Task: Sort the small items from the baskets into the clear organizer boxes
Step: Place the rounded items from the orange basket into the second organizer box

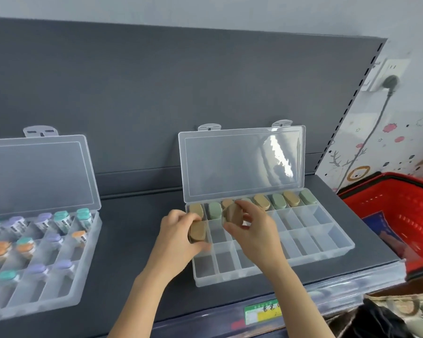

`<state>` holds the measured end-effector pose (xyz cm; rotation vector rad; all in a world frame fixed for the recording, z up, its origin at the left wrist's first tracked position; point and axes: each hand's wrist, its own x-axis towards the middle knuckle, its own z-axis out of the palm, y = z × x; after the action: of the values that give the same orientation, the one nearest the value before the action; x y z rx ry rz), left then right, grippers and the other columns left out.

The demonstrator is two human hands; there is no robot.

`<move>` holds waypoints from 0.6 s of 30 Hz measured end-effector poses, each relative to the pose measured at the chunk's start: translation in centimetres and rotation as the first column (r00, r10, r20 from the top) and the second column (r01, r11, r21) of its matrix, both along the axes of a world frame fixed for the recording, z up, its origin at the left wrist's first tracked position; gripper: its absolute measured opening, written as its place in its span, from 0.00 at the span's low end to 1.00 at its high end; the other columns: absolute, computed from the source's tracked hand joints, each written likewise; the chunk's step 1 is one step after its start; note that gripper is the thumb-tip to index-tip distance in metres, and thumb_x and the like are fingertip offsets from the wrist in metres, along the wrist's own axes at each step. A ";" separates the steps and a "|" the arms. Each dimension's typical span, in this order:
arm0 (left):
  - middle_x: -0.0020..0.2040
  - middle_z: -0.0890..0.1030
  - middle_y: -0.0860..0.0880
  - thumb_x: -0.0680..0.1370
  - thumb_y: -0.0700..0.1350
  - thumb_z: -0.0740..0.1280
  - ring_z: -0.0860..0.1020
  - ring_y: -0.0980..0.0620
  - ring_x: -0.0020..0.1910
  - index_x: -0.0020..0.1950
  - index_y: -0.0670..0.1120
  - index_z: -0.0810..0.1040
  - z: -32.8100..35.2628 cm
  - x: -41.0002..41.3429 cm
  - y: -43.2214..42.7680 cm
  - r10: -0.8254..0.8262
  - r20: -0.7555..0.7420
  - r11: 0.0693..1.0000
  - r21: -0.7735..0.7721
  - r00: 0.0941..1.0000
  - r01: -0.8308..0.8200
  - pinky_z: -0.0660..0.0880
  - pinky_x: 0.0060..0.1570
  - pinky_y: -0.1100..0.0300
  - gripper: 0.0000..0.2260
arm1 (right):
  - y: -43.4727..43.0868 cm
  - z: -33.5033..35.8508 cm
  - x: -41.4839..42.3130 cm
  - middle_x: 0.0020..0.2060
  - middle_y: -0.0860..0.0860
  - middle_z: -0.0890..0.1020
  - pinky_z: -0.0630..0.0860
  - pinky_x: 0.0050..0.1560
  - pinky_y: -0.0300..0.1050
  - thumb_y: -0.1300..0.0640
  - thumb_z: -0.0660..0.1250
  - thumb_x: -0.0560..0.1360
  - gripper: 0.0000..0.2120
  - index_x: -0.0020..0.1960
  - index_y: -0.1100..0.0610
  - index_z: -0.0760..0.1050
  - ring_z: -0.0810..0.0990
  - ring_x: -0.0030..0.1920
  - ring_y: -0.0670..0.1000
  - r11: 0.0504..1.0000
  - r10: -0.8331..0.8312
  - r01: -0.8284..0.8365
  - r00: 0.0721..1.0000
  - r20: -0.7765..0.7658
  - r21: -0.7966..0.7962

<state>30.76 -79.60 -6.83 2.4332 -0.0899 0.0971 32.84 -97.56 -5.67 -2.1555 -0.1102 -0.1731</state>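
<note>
A tan oval case is gripped in the left hand and a second tan case in the right hand, over the clear plastic organizer box.

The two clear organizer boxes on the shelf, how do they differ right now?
The left box holds capped vials in teal, purple and orange; the right box holds tan and green oval cases along its back row. The left hand and right hand are over the right box, not the left box. Both are clear plastic with lids propped open.
</note>
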 end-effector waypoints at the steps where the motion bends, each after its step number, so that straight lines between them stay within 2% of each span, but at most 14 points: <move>1: 0.56 0.65 0.57 0.70 0.53 0.74 0.62 0.57 0.61 0.62 0.54 0.72 -0.1 -0.1 0.0 -0.001 -0.001 1.000 0.016 1.000 0.001 0.64 0.55 0.66 0.23 | 0.0 -0.1 0.1 0.56 0.45 0.78 0.74 0.48 0.27 0.53 0.73 0.71 0.23 0.64 0.51 0.73 0.78 0.52 0.45 1.000 0.002 -0.002 1.000 0.002 -0.009; 3: 0.57 0.64 0.58 0.70 0.55 0.74 0.61 0.57 0.61 0.62 0.54 0.72 -0.2 -0.3 -0.2 -0.004 -0.009 0.999 0.039 1.000 0.005 0.64 0.54 0.67 0.24 | -0.1 -0.3 0.1 0.57 0.46 0.77 0.73 0.51 0.30 0.53 0.73 0.71 0.23 0.64 0.52 0.73 0.77 0.54 0.45 1.000 0.004 -0.004 1.000 0.005 -0.023; 7: 0.59 0.63 0.57 0.71 0.56 0.72 0.59 0.60 0.60 0.67 0.52 0.70 -0.5 -0.9 -0.5 0.019 -0.014 0.999 0.040 1.000 -0.018 0.63 0.56 0.67 0.27 | -0.2 -0.4 0.2 0.56 0.46 0.77 0.73 0.49 0.29 0.54 0.73 0.70 0.23 0.64 0.52 0.73 0.77 0.54 0.46 0.998 0.051 -0.051 0.999 0.003 -0.037; 11: 0.63 0.63 0.56 0.72 0.56 0.71 0.58 0.57 0.66 0.71 0.52 0.67 -0.4 -1.4 -0.5 0.054 -0.036 0.997 0.052 0.998 -0.052 0.63 0.63 0.62 0.30 | 0.0 -0.5 0.3 0.53 0.43 0.77 0.70 0.41 0.23 0.56 0.73 0.70 0.24 0.64 0.51 0.72 0.76 0.51 0.43 0.996 0.074 -0.074 0.997 0.007 -0.051; 13: 0.65 0.63 0.57 0.72 0.57 0.71 0.57 0.57 0.68 0.73 0.53 0.64 -0.4 -1.7 -0.5 0.069 -0.049 0.997 0.046 0.996 -0.067 0.63 0.65 0.60 0.32 | 0.1 -0.4 0.2 0.51 0.42 0.76 0.70 0.42 0.24 0.56 0.74 0.70 0.23 0.63 0.50 0.72 0.76 0.50 0.43 0.994 0.092 -0.092 0.996 0.005 -0.055; 16: 0.67 0.62 0.58 0.72 0.57 0.71 0.58 0.57 0.69 0.74 0.53 0.62 -0.1 -2.1 -0.3 0.083 -0.046 0.996 0.019 0.995 -0.082 0.63 0.65 0.60 0.33 | 0.4 -0.2 0.3 0.49 0.44 0.78 0.75 0.48 0.30 0.57 0.73 0.70 0.19 0.59 0.51 0.73 0.77 0.48 0.44 0.981 0.144 -0.139 0.989 0.022 -0.134; 18: 0.69 0.62 0.57 0.72 0.57 0.71 0.59 0.57 0.69 0.74 0.54 0.61 0.4 -2.2 0.0 0.092 -0.047 0.996 0.012 0.995 -0.092 0.63 0.65 0.59 0.33 | 0.6 0.0 0.3 0.49 0.45 0.79 0.72 0.44 0.25 0.56 0.73 0.70 0.16 0.56 0.51 0.74 0.76 0.48 0.45 0.964 0.180 -0.172 0.983 0.023 -0.202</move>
<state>28.51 -79.64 -6.47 2.4476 0.0434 0.0802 33.14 -96.94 -5.72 -2.3278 -0.3554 -0.1062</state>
